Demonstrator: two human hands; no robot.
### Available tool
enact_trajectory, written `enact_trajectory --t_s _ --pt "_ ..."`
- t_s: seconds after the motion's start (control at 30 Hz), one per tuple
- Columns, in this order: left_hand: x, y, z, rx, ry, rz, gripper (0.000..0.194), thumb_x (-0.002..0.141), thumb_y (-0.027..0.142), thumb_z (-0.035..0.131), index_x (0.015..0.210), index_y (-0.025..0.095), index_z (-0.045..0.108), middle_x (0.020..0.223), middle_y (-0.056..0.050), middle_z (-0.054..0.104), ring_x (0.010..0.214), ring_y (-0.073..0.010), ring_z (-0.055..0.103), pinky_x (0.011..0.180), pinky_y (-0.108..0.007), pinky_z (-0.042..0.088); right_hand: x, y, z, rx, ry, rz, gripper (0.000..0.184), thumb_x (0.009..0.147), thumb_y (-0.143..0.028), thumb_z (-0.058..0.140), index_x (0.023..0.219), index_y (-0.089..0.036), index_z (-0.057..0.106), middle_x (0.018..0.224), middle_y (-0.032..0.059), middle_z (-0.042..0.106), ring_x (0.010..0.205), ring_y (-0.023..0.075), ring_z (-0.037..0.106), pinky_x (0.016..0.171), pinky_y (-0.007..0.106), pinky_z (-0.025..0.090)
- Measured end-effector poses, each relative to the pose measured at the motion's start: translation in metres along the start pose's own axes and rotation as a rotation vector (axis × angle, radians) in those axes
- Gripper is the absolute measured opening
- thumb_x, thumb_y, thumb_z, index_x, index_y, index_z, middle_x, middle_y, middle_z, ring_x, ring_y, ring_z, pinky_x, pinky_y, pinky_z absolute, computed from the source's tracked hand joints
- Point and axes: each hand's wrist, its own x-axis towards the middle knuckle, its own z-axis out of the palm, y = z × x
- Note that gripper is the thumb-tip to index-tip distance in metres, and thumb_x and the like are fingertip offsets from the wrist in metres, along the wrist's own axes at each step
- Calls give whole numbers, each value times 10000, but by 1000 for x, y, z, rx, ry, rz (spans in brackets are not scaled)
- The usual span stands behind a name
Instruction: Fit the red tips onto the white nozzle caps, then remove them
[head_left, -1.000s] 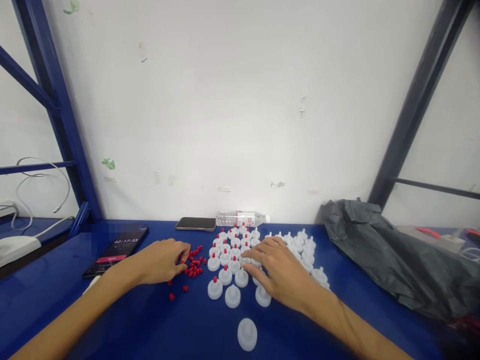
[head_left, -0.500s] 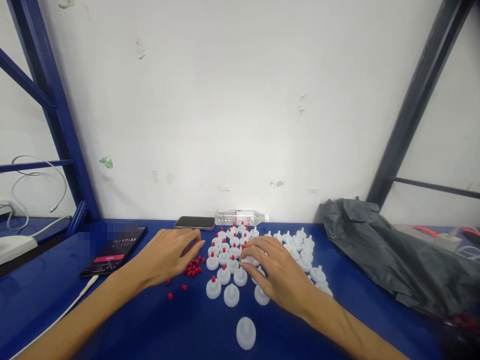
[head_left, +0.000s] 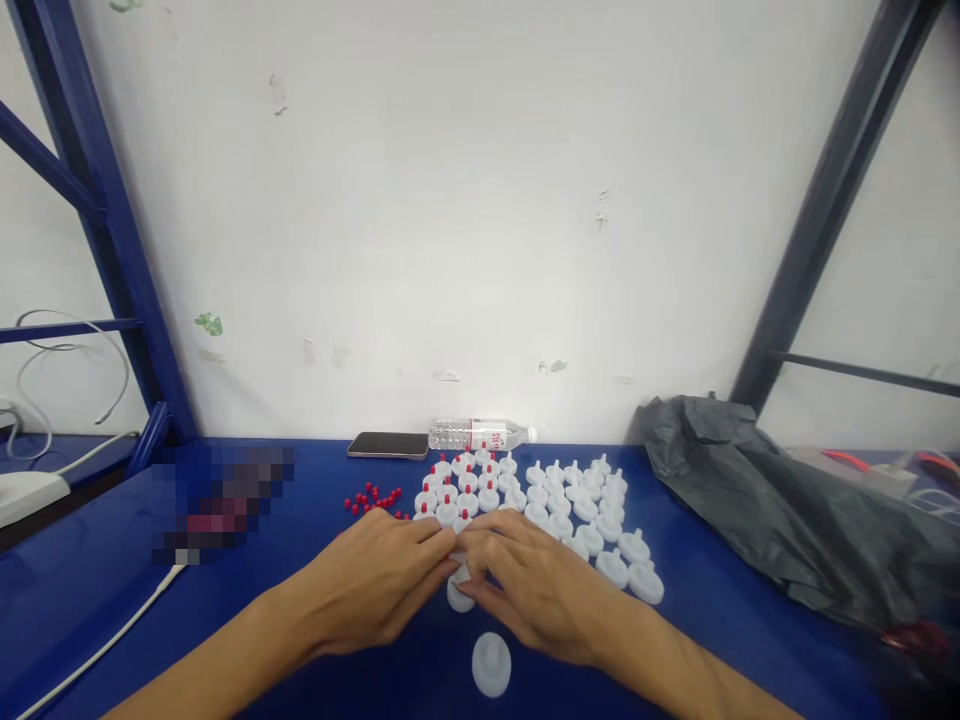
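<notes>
My left hand point(head_left: 390, 575) and my right hand point(head_left: 529, 575) meet over the front of a group of white nozzle caps. The left fingers are pinched together, and whatever sits between their tips is hidden. Curled fingers of the right hand close around the same spot, their contents covered too. A white nozzle cap point(head_left: 460, 597) shows partly below the fingertips. Behind the hands stand several white caps with red tips point(head_left: 467, 503). Small loose red tips point(head_left: 373, 497) lie beyond my left hand. One white cap point(head_left: 491, 665) rests nearer to me.
White caps with bare nozzles point(head_left: 589, 540) fill the right of the group. A plastic bottle point(head_left: 480, 434) and a phone point(head_left: 388, 446) lie by the wall. A dark grey bag point(head_left: 765, 510) is at right, a white cable point(head_left: 112, 640) at left.
My left hand has moved right and toward me, away from the loose red tips. My right hand has shifted slightly nearer to me, and the two hands now meet.
</notes>
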Motion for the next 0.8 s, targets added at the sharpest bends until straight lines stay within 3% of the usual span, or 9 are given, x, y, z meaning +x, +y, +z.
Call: enact_trajectory --t_s 0.1,0.23,0.3,0.4,0.47,0.5,0.57,0.67,0.8 --pt "2 5 -2 -127 36 -6 264 1004 353 252 841 291 450 800 -19 648 634 -214 578 567 -394 339 5 2 -3 -40 7 -58 59 977 -171 482 972 -183 539 1007 62 689 1057 194 597 901 307 538" --pt "3 10 -6 -367 128 -121 375 1009 413 210 733 256 409 677 14 543 607 -180 495 625 -362 374 10 5 -5 -213 139 -189 114 964 -112 475 951 -168 573 1125 72 685 1055 211 595 915 337 538" --pt "0 6 -8 -568 165 -198 434 992 487 216 662 239 353 613 25 442 559 -160 414 566 -333 362 6 15 -9 -302 152 -198 174 954 -70 450 969 -173 589 1153 64 682 1080 226 590 929 360 532" --pt "-8 -12 -15 -853 326 -382 456 966 555 201 638 240 227 566 57 219 476 -125 202 434 -291 244 -6 42 -20 -382 152 -36 241 958 -52 402 1010 -183 598 1156 77 681 1123 247 574 918 400 533" --pt "-12 -29 -23 -778 520 -439 438 967 539 218 648 238 236 595 57 223 500 -116 202 452 -276 241 -14 58 -27 -330 184 178 192 982 -125 425 1026 -193 600 1145 87 673 1092 240 592 917 415 527" --pt "-13 -37 -27 -670 557 -433 433 969 513 239 639 233 243 595 54 248 514 -115 237 479 -272 263 -16 63 -29 -284 209 285 192 996 -166 424 1064 -200 600 1133 86 672 1066 228 609 908 403 531" --pt "-12 -49 -32 -377 482 -428 394 961 452 297 639 224 310 576 46 339 541 -125 318 544 -282 292 -16 66 -28 -201 200 378 231 1014 -230 415 1142 -218 607 1144 79 669 1056 212 628 907 381 533" --pt "-8 -60 -29 -43 206 -434 278 935 369 365 716 219 447 645 17 552 593 -158 457 609 -305 295 -11 55 -20 -148 88 312 303 1027 -261 402 1264 -244 589 1236 64 656 1161 199 598 997 378 485" --pt "-7 -66 -17 9 10 -443 217 914 336 398 767 226 515 742 -11 649 665 -197 560 617 -304 304 -10 41 -9 -140 -70 246 352 1036 -254 380 1348 -263 543 1302 40 638 1247 173 546 1119 411 360"
